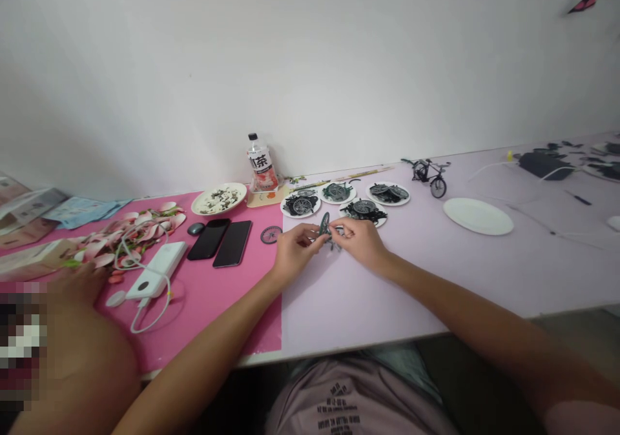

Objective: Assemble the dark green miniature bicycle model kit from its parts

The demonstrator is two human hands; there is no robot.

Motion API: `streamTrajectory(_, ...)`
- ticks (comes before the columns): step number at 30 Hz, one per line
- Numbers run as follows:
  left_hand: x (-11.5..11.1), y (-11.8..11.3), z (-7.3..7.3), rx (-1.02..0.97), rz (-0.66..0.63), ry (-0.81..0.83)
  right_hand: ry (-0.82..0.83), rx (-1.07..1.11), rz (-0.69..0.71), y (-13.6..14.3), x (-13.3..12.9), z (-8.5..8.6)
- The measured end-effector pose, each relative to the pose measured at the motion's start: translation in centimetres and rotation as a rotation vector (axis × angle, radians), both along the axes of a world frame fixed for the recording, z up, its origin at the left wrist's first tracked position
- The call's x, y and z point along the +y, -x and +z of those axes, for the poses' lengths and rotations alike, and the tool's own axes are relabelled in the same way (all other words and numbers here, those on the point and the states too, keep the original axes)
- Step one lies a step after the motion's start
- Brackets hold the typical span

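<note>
In the middle of the table my left hand (301, 249) and my right hand (359, 240) meet with fingertips pinched. Between them stands a small dark toy wheel (324, 222), held near its rim by my left hand. My right fingers close on small dark parts beside the wheel, partly hidden by the fingers; they look like a piece of a model bicycle. A loose dark wheel (271, 234) lies flat just left of my left hand. Behind my hands, white plates of dark bicycle parts (300, 205) stand close together, one (372, 212) right beyond my right fingers.
An assembled model bicycle (429, 175) stands at the back, near a white oval plate (478, 216). On the pink left side lie two phones (232, 244), a power bank (157, 270) with a cable and pink petals (130, 235). A bottle (263, 164) stands behind. Another person's arm (92, 344) rests at left.
</note>
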State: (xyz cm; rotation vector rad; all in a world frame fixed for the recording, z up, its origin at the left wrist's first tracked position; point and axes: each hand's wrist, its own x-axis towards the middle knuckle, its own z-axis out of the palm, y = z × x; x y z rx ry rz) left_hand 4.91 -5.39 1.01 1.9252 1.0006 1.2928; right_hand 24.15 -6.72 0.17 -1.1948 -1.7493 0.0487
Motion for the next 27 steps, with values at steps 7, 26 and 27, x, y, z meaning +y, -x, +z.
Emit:
streamTrajectory(7, 0.0, -0.1, 0.1, 0.009, -0.003, 0.004, -0.281, -0.394, -0.052, -0.6, 0.4, 0.0)
streamTrajectory(26, -0.1, 0.0, 0.2, 0.064, 0.031, -0.068, -0.307, -0.442, -0.112, -0.6, 1.4, -0.9)
streamTrajectory(27, -0.1, 0.0, 0.3, 0.066, 0.031, -0.065, -0.313, -0.437, -0.118, -0.6, 1.4, -0.9)
